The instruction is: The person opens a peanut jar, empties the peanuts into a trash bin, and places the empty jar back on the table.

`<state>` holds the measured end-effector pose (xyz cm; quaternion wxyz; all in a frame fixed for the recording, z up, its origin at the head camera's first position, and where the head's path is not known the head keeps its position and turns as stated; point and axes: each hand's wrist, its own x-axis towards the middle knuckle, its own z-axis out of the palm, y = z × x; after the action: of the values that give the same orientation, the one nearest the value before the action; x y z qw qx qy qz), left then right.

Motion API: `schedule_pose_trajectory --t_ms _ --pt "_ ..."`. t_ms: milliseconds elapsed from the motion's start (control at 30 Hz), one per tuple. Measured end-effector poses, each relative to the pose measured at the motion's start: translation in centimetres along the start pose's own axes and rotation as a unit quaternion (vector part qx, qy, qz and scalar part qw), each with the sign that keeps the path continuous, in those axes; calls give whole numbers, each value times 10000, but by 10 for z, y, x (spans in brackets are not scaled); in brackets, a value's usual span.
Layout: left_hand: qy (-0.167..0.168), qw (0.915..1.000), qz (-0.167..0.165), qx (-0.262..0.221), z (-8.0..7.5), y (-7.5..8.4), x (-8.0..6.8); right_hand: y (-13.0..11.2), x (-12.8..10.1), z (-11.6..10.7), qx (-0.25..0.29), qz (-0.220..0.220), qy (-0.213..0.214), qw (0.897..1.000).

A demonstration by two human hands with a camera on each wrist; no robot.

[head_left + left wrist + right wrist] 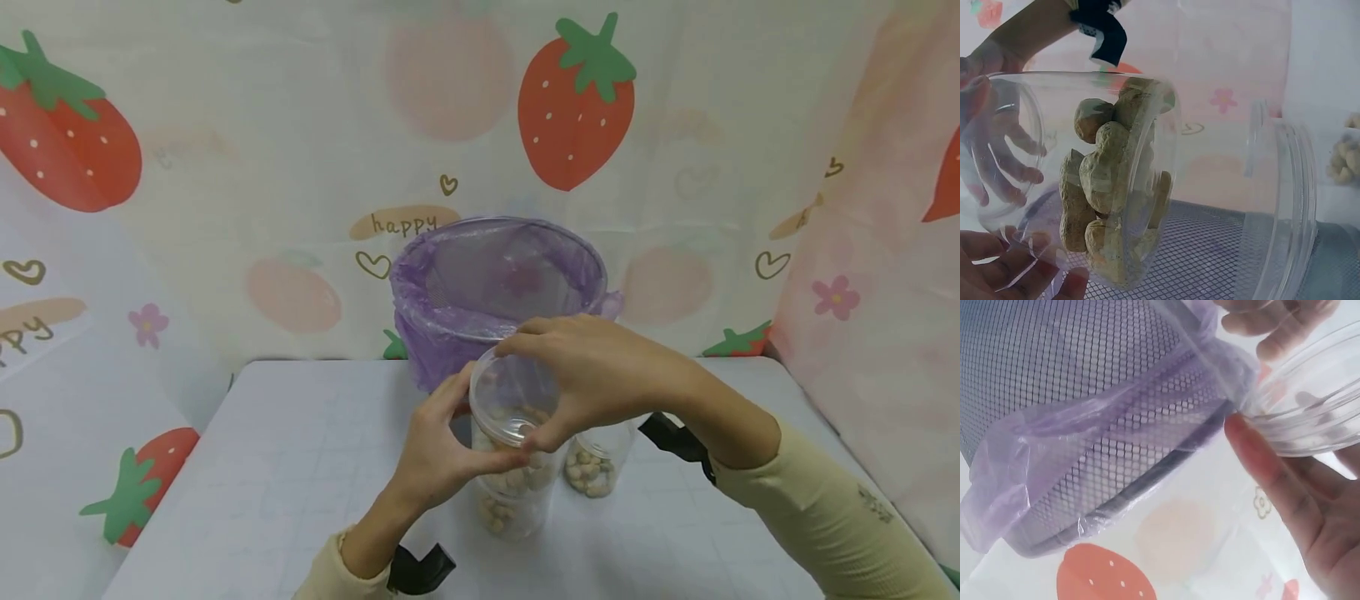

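A clear plastic jar (516,475) holding peanuts in their shells (1107,200) stands on the white table (285,467), just in front of a mesh bin. My left hand (442,454) grips the jar's side near the top. My right hand (592,375) curls over the clear round lid (513,400), thumb and fingers pinching its rim (1310,419). The lid sits tilted at the jar's mouth. Through the jar wall, the left wrist view shows my right fingers (1004,169).
A grey mesh bin lined with a purple bag (495,292) stands at the table's back edge. A second clear jar with peanuts (596,467) sits right of the held one. Strawberry-print cloth (225,167) hangs behind and on both sides.
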<state>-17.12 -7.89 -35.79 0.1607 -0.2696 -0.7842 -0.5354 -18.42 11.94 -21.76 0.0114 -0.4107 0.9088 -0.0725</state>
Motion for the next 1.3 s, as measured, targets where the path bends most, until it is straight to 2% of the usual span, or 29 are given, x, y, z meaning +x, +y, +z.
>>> schedule_pose_trajectory --t_ms 133,267,400,567,800,967,1133,1300 --pt "-7 10000 -9 94 5 4 -1 2 -2 -4 -33 -65 -338 9994" --pt "-71 9992 -253 296 9 10 -3 -4 0 -5 -74 189 -675 9975" --pt "-269 9989 -261 293 7 10 -3 -10 3 -3 -99 464 -600 9971" --pt "-481 9982 -355 -91 5 5 1 -11 5 1 -87 440 -386 9982" --pt "-468 9981 -381 -83 6 1 0 -10 5 1 -148 96 -434 9989" --pt "-386 9984 -394 -108 7 2 0 -6 5 0 -45 -171 -280 9995" --pt "-413 9986 -193 -280 5 1 2 -4 5 -2 78 -418 -130 9990" --pt "-662 9955 30 -676 5 -1 3 5 7 -5 399 -1206 -325 9914"
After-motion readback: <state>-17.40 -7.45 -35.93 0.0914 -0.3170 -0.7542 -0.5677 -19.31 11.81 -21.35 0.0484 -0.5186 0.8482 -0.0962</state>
